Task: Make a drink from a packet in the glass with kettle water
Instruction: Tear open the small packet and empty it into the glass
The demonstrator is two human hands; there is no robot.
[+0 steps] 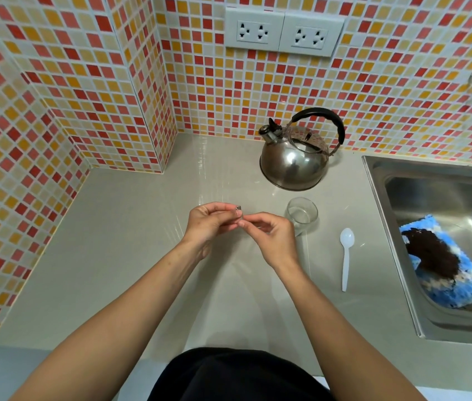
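Both hands' fingers (230, 213) pinching a small packet (239, 209) between them, just left of the glass (302, 213).

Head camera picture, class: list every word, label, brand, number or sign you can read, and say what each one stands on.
No text can be read anywhere in this picture.
Packet, pinched between the left hand and right hand: only a tiny corner shows, too small to read.
Kettle, glass, spoon, wall sockets: no visible markings.
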